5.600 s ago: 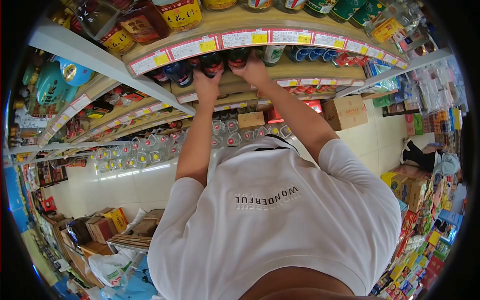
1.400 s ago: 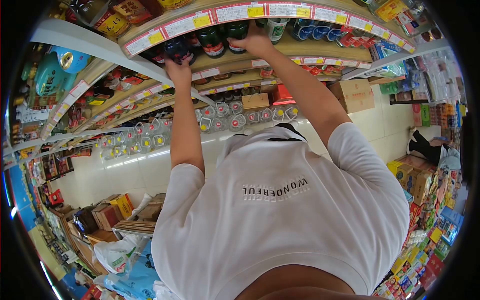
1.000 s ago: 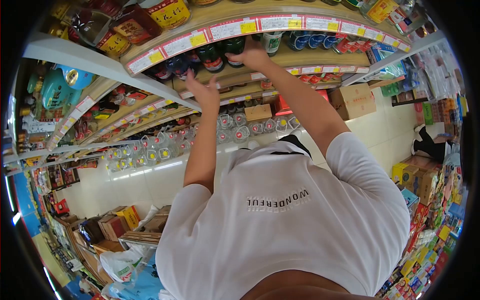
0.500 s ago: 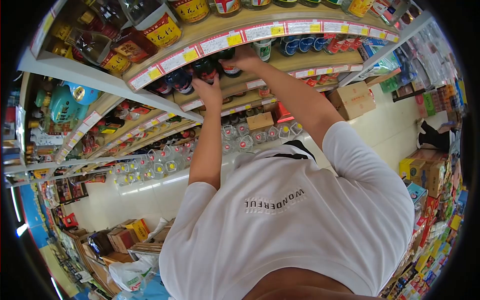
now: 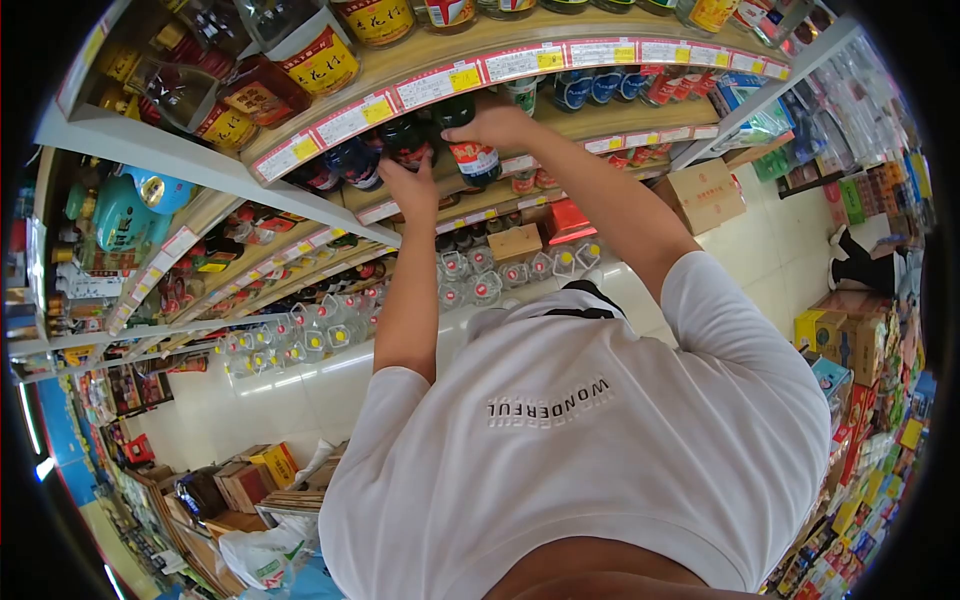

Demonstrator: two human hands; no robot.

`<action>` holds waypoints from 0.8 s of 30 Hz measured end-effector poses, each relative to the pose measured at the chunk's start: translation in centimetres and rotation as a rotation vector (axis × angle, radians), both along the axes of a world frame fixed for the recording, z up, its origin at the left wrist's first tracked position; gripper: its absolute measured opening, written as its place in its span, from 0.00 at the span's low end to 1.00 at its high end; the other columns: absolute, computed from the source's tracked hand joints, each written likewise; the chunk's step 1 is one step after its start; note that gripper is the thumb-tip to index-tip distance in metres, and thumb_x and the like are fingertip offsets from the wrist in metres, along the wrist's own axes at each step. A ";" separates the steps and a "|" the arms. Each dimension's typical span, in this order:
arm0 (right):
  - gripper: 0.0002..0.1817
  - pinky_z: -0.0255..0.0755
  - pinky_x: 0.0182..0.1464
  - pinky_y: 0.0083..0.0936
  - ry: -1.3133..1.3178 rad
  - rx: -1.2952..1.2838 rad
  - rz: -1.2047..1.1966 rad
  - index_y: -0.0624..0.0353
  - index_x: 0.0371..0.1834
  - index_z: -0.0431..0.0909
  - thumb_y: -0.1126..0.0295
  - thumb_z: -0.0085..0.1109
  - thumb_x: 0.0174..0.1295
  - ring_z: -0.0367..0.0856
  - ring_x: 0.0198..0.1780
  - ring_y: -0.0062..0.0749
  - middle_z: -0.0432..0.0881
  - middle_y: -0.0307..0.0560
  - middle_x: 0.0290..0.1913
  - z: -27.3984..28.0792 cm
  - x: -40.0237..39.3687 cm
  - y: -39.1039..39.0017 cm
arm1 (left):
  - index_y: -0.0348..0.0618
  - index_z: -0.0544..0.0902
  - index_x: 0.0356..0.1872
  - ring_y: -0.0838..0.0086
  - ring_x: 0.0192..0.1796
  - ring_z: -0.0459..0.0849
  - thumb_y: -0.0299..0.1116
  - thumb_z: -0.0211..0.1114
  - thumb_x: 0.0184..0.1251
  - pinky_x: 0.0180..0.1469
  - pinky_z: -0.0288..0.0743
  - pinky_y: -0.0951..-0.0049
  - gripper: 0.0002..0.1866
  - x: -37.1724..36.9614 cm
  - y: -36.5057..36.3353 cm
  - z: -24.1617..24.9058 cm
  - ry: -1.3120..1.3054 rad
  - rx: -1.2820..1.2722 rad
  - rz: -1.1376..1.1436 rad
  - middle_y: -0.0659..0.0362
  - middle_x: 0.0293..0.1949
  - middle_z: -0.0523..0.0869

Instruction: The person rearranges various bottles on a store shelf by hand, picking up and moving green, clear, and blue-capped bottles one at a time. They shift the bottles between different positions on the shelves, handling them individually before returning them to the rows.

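Observation:
My right hand (image 5: 492, 128) grips a dark green glass bottle (image 5: 473, 160) with a red and white label. This bottle hangs tilted at the front edge of a wooden shelf, below the price-tag strip of the shelf above. To its left, my left hand (image 5: 408, 188) has its fingers closed round the lower part of another dark bottle (image 5: 407, 135) with a reddish label, which still stands on that shelf. Beside it is a dark bottle with a blue label (image 5: 355, 163). A bottle with a green and white label (image 5: 522, 93) is just right of my right hand.
The upper shelf (image 5: 430, 63) carries bottles with yellow labels (image 5: 325, 62) close above my hands. Blue-labelled bottles (image 5: 572, 90) are farther right. Clear plastic jugs (image 5: 315, 325) line the floor under the shelves. A cardboard box (image 5: 700, 195) is at the right.
My right hand has drawn its bottle forward and down from the shelf row, so its label now shows. The left hand has stayed on its bottle, moving only slightly.

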State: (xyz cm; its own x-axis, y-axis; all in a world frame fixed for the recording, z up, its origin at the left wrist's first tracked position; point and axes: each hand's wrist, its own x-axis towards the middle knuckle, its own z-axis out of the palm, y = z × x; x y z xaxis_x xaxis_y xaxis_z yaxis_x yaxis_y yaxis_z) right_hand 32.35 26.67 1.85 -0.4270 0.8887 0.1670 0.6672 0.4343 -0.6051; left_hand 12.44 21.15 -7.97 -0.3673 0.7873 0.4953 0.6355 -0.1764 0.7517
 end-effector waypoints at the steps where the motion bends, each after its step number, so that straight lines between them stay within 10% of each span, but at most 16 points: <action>1: 0.45 0.76 0.60 0.40 -0.014 -0.101 0.009 0.57 0.63 0.80 0.32 0.68 0.52 0.83 0.57 0.54 0.84 0.61 0.57 0.3 0.2 -0.9 | 0.29 0.68 0.61 0.42 0.55 0.76 0.33 0.81 0.56 0.59 0.71 0.52 0.37 0.0 0.0 0.0 0.002 -0.026 0.006 0.36 0.55 0.76; 7: 0.36 0.79 0.54 0.39 0.216 -0.424 -0.005 0.59 0.54 0.85 0.40 0.73 0.52 0.88 0.51 0.52 0.88 0.62 0.48 0.0 2.7 -7.3 | 0.27 0.62 0.71 0.38 0.68 0.70 0.33 0.78 0.61 0.70 0.64 0.51 0.43 0.5 -0.7 -0.3 -0.027 0.071 -0.110 0.32 0.63 0.72; 14: 0.43 0.78 0.58 0.40 -0.013 -0.412 -0.062 0.66 0.57 0.81 0.41 0.76 0.47 0.86 0.53 0.57 0.86 0.67 0.49 -3.2 4.9 -12.3 | 0.36 0.57 0.78 0.61 0.70 0.73 0.39 0.67 0.77 0.71 0.66 0.63 0.38 5.0 -10.7 1.3 -0.555 -0.225 -0.451 0.46 0.71 0.71; 24: 0.42 0.79 0.56 0.35 0.525 -0.678 0.141 0.66 0.59 0.78 0.42 0.76 0.52 0.88 0.51 0.47 0.87 0.62 0.48 -2.7 10.8 -14.7 | 0.41 0.56 0.75 0.65 0.65 0.79 0.36 0.82 0.57 0.67 0.75 0.63 0.50 13.2 -15.2 3.1 -0.566 -0.607 -0.701 0.52 0.64 0.77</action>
State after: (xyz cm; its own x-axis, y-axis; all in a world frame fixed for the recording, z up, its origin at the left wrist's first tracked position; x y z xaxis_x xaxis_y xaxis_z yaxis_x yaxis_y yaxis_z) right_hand 43.14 11.96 -0.85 -0.5566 0.8126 -0.1732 0.1965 -0.0739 -0.9777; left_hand 25.66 5.93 -4.85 0.2069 0.9672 -0.1473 0.0717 0.1352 0.9882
